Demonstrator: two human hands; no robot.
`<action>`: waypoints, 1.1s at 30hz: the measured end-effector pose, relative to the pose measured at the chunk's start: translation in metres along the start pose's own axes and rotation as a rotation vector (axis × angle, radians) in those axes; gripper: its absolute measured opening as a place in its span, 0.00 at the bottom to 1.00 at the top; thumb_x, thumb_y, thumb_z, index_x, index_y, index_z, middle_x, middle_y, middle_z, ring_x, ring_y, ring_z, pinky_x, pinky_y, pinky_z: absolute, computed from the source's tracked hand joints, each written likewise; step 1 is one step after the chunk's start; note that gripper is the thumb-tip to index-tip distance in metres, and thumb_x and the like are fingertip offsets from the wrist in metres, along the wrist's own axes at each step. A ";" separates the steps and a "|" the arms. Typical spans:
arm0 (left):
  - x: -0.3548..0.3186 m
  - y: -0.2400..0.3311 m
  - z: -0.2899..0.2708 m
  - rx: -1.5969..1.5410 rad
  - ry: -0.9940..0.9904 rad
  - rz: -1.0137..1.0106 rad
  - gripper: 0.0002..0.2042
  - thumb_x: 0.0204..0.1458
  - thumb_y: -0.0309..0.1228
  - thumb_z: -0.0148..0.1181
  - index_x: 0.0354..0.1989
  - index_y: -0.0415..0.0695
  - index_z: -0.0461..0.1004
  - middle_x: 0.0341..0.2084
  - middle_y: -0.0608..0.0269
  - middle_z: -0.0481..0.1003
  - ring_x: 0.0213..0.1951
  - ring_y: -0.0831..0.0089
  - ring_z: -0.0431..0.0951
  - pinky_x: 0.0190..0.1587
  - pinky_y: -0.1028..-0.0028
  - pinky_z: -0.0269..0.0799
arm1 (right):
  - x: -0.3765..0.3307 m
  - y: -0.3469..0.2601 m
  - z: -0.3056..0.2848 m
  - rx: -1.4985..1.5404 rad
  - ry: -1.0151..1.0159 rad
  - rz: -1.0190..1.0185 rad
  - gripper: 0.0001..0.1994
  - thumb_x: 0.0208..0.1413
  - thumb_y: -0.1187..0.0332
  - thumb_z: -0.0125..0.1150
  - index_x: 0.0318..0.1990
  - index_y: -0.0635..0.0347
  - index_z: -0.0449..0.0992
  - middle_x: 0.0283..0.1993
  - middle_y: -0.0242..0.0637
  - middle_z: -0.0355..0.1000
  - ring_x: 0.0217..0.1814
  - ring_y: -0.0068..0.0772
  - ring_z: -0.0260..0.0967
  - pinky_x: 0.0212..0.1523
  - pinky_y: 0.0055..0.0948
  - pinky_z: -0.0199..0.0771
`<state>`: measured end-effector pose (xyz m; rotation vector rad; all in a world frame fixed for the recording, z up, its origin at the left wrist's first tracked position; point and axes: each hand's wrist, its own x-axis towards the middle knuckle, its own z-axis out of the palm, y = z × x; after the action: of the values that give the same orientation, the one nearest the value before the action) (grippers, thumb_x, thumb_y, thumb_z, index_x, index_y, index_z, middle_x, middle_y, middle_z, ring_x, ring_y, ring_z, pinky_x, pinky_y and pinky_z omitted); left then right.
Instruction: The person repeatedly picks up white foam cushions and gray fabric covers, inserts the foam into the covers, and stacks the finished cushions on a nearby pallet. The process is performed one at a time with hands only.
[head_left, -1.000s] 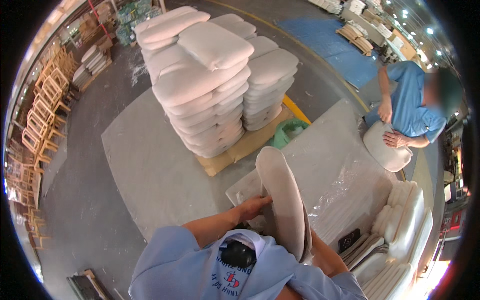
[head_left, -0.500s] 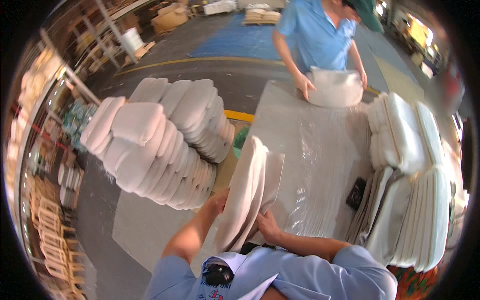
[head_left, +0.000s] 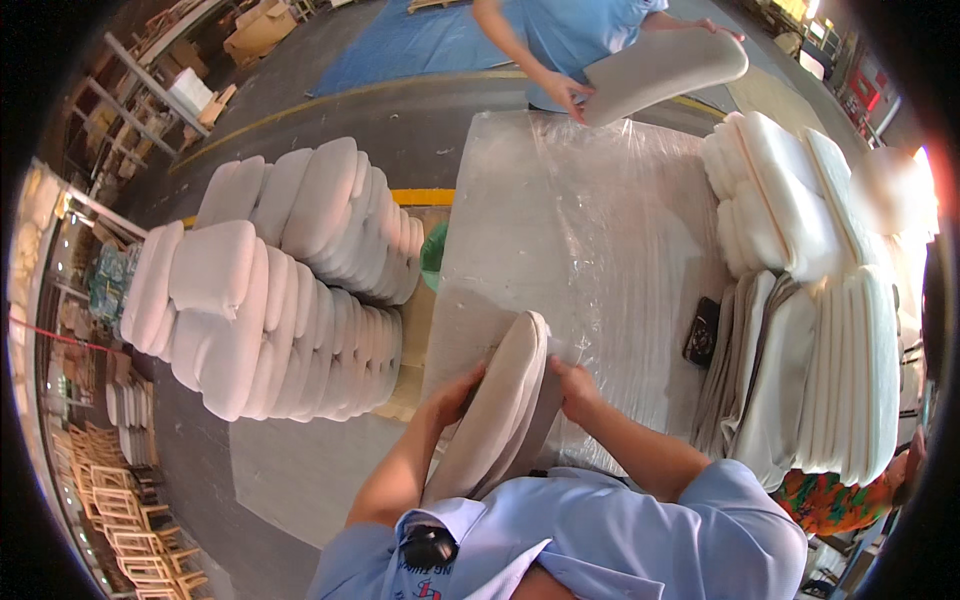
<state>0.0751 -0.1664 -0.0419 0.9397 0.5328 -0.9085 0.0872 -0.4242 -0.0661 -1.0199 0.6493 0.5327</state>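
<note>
I hold a white padded seat cushion (head_left: 500, 410) on edge against my body, over the near end of a plastic-covered table (head_left: 590, 230). My left hand (head_left: 452, 392) grips its left face and my right hand (head_left: 575, 388) presses its right side. A clear plastic film hangs at the cushion's top edge by my right fingers. Across the table a person in a blue shirt (head_left: 570, 40) holds another white cushion (head_left: 660, 72) with both hands.
Tall stacks of white cushions (head_left: 270, 290) stand on a pallet to my left. More cushions and folded covers (head_left: 810, 340) are piled along the table's right side, with a black phone-like object (head_left: 702, 330) beside them. Wooden chair frames (head_left: 130, 520) line the far left floor.
My view has swung right, toward the table and the other person. The cushion stays upright in both my hands. The other person has lifted their cushion off the table.
</note>
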 end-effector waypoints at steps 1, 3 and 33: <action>0.005 0.001 -0.003 -0.013 -0.019 -0.006 0.26 0.68 0.48 0.62 0.65 0.41 0.76 0.56 0.60 0.81 0.54 0.69 0.81 0.58 0.68 0.77 | 0.008 -0.009 -0.002 0.007 -0.029 -0.005 0.19 0.72 0.60 0.59 0.60 0.67 0.75 0.58 0.45 0.79 0.57 0.43 0.78 0.58 0.47 0.79; 0.010 0.003 -0.010 0.029 -0.043 0.025 0.24 0.67 0.46 0.63 0.63 0.41 0.78 0.54 0.61 0.82 0.53 0.68 0.82 0.58 0.67 0.77 | 0.016 -0.017 0.001 0.019 -0.070 0.007 0.17 0.73 0.61 0.58 0.58 0.66 0.76 0.57 0.45 0.79 0.57 0.43 0.78 0.58 0.48 0.79; 0.024 -0.023 0.115 1.033 0.367 0.627 0.25 0.62 0.50 0.64 0.24 0.38 0.74 0.22 0.40 0.75 0.28 0.42 0.78 0.32 0.51 0.69 | -0.014 -0.016 -0.068 0.218 -0.207 0.255 0.39 0.63 0.24 0.47 0.59 0.51 0.76 0.56 0.41 0.78 0.55 0.43 0.76 0.60 0.46 0.78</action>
<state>0.0695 -0.2817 -0.0119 2.0906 -0.0001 -0.3841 0.0717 -0.4938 -0.0715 -0.6700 0.6401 0.7619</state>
